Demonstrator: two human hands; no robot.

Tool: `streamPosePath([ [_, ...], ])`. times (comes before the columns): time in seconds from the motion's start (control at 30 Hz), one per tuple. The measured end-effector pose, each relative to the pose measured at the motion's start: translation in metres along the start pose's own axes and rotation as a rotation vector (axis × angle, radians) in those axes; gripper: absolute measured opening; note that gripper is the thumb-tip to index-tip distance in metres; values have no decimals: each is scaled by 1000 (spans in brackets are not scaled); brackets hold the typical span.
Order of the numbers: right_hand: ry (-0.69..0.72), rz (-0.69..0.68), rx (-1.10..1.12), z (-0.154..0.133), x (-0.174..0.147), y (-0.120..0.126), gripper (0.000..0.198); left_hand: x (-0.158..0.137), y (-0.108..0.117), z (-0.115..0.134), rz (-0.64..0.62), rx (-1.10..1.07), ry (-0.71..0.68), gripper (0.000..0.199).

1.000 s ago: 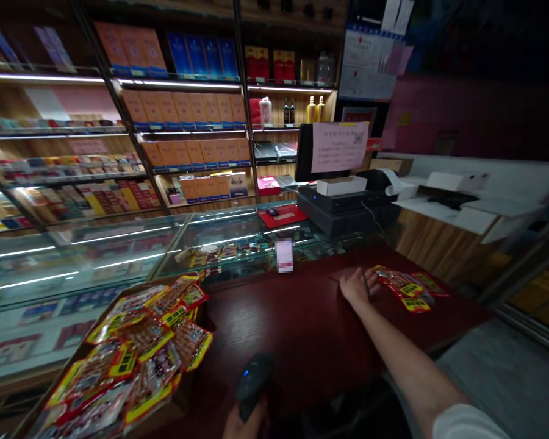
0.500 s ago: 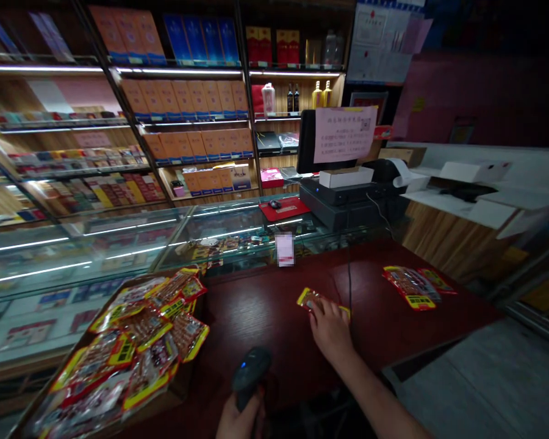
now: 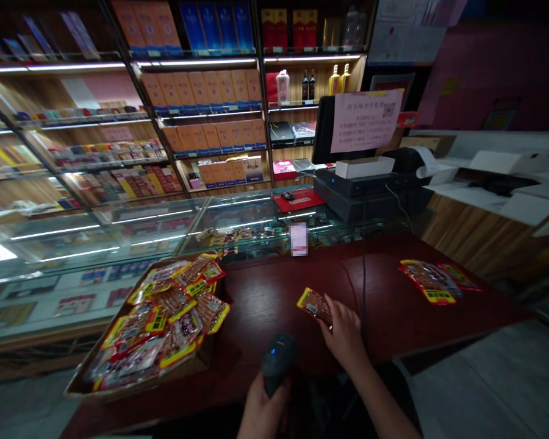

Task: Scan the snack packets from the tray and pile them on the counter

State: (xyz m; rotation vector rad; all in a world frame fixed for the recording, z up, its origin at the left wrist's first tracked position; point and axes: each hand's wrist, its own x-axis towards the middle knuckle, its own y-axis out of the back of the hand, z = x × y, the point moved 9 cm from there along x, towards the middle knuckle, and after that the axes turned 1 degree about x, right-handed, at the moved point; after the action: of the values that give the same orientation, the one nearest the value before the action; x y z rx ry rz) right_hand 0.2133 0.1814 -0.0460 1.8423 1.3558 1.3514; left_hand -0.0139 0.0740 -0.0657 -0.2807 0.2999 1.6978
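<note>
My left hand [image 3: 266, 402] is wrapped round the handle of a dark barcode scanner [image 3: 279, 356], which shows a small blue light on its head. To the right of it, my right hand [image 3: 343, 332] grips one end of a snack packet [image 3: 315, 305] with red and yellow edges and brown contents. That packet is just at or above the dark red tabletop [image 3: 260, 305]; whether it touches I cannot tell. On the left stands an open cardboard box [image 3: 201, 360] heaped with similar snack packets [image 3: 171, 302]. A few more packets [image 3: 432, 281] lie flat at the right of the table.
A glass display counter [image 3: 132, 228] runs behind the table. A monitor with a pink notice [image 3: 366, 122] and a black till unit [image 3: 366, 198] stand at the back right. A cable [image 3: 364, 274] crosses the tabletop. Shelves with boxes [image 3: 201, 91] and bottles line the wall.
My right hand has drawn the packet's near end up and now pinches its right end instead of lying over it. The scanner has shifted right and slightly up. The view has turned left.
</note>
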Motion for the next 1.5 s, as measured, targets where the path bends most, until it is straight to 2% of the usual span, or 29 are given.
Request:
streamPosePath([
  [0.2, 37, 12, 70, 2, -1, 3, 60, 2, -7, 0, -31, 130, -2, 35],
  [0.4, 68, 39, 118, 0, -4, 5, 61, 9, -7, 5, -20, 137, 42, 35],
  [0.57, 54, 47, 163, 1, -4, 4, 60, 5, -10, 12, -41, 137, 21, 33],
  [0.7, -22, 29, 234, 5, -4, 7, 57, 2, -9, 12, -17, 116, 5, 32],
  [0.83, -159, 5, 370, 14, -7, 11, 52, 12, -6, -3, -2, 42, 41, 34],
  [0.93, -268, -52, 529, 18, 2, 4, 58, 24, 3, -19, 23, -43, 70, 37],
  [1.0, -320, -105, 657, 9, 17, -5, 59, 30, 8, -26, 13, -122, 65, 38],
  [1.07, -342, -169, 791, -17, 37, -17, 58, 33, 10, -27, -6, -183, 45, 38],
  [1.13, -329, -229, 914, -59, 61, -29, 53, 32, 12, -26, -12, -194, 33, 36],
  [1.27, -217, -324, 1085, -173, 109, -55, 38, 29, 13, -23, 2, -155, 73, 30],
  [1.4, -81, -423, 1137, -288, 141, -84, 31, 25, 14, -15, -17, -189, 76, 29],
  [1.5, 28, -473, 1111, -346, 150, -95, 28, 23, 17, -9, -8, -228, 66, 32],
])
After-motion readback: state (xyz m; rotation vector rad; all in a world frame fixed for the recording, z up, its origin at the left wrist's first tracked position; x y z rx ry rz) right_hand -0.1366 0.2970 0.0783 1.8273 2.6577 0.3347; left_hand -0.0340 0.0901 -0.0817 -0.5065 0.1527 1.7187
